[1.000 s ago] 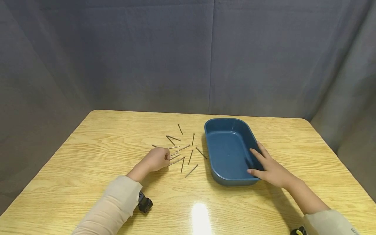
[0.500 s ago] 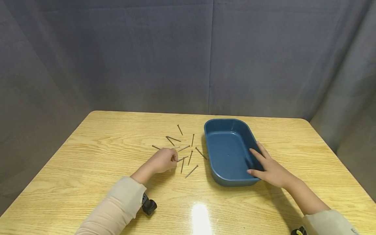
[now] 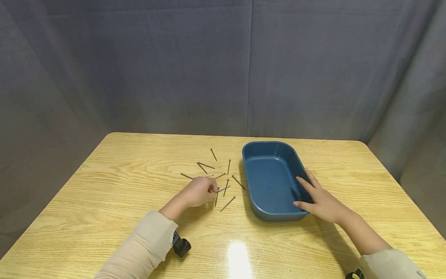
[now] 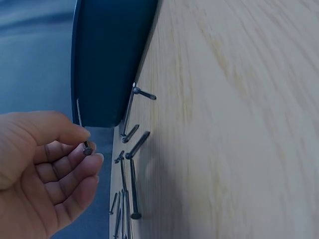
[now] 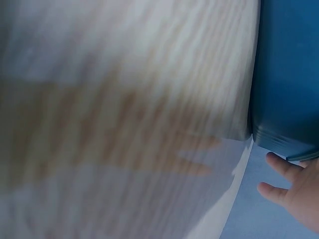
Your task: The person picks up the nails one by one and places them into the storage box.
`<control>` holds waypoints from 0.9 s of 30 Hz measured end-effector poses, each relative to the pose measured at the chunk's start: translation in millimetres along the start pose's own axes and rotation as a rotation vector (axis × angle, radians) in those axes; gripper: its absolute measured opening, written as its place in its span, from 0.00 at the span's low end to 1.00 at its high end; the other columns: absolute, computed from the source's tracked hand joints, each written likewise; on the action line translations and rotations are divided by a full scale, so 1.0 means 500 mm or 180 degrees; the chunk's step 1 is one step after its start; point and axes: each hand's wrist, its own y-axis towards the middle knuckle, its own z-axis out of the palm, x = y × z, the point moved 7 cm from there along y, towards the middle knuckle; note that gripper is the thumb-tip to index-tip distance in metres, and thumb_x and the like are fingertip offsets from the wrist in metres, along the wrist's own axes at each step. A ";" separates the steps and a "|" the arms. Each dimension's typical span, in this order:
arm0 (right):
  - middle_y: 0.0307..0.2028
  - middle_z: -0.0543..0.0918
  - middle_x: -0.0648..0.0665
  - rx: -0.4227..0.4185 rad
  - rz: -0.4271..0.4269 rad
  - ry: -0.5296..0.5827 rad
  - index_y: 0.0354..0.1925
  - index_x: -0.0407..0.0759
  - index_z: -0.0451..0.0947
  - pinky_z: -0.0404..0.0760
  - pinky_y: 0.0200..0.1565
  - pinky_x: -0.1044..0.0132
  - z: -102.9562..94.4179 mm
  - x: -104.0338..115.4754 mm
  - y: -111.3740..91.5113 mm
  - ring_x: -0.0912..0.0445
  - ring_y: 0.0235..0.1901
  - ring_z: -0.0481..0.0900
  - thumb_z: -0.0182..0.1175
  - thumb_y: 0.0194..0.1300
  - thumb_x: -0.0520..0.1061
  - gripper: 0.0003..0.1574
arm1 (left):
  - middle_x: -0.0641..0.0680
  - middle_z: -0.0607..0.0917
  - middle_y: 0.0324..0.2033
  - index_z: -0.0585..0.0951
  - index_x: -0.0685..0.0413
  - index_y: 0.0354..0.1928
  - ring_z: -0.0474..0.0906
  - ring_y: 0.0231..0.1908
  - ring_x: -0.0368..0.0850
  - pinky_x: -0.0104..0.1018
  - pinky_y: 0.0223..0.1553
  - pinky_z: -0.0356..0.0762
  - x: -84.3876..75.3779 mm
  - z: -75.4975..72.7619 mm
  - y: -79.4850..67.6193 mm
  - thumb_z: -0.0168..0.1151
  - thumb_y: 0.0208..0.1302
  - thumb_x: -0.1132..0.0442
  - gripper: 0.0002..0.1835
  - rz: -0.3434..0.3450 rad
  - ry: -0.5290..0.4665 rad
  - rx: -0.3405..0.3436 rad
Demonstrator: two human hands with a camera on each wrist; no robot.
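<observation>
My left hand (image 3: pixel 201 192) pinches one nail (image 4: pixel 83 130) between thumb and forefinger, its head toward the palm side in the left wrist view. Below and around that hand, several loose nails (image 3: pixel 227 204) lie scattered on the wooden table, some crossing each other. To their right stands a blue plastic bin (image 3: pixel 270 186) with rounded corners and nothing inside. My right hand (image 3: pixel 324 201) rests over the bin's right rim with fingers spread, thumb and forefinger reaching inside the wall. In the right wrist view the same hand (image 5: pixel 299 191) is partly cut off by the frame edge.
The wooden table (image 3: pixel 139 162) has rounded far corners, and a grey curtain (image 3: pixel 174 69) hangs behind it and at both sides. A bright light reflection shows near the front. Wrist cameras (image 3: pixel 182 247) are strapped under both sleeves.
My left hand has slid to the right over the nails, carrying the pinched nail toward the bin. The right hand and the bin have stayed in place.
</observation>
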 end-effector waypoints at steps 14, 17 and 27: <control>0.64 0.32 0.37 -0.0005 0.0022 0.0011 0.63 0.34 0.46 0.57 0.46 0.38 0.002 -0.001 -0.001 0.30 0.57 0.47 0.53 0.57 0.57 0.46 | 0.47 0.71 0.20 0.74 0.57 0.28 0.63 0.19 0.38 0.32 0.25 0.64 -0.030 0.007 0.011 0.52 0.54 0.71 0.03 0.0113 -0.0115 0.0091; 0.64 0.32 0.37 -0.0010 0.0022 0.0000 0.63 0.34 0.46 0.58 0.46 0.38 0.002 -0.001 -0.002 0.30 0.56 0.48 0.53 0.57 0.57 0.46 | 0.47 0.71 0.19 0.74 0.57 0.28 0.63 0.19 0.38 0.32 0.25 0.64 -0.037 0.009 0.013 0.52 0.54 0.71 0.03 0.0136 -0.0131 0.0123; 0.64 0.32 0.37 -0.0007 0.0020 -0.0017 0.63 0.34 0.46 0.58 0.46 0.39 0.004 -0.009 0.002 0.30 0.56 0.49 0.52 0.57 0.58 0.47 | 0.46 0.74 0.24 0.75 0.58 0.31 0.68 0.23 0.38 0.31 0.28 0.68 -0.059 0.016 0.025 0.52 0.55 0.70 0.03 0.0221 -0.0227 0.0110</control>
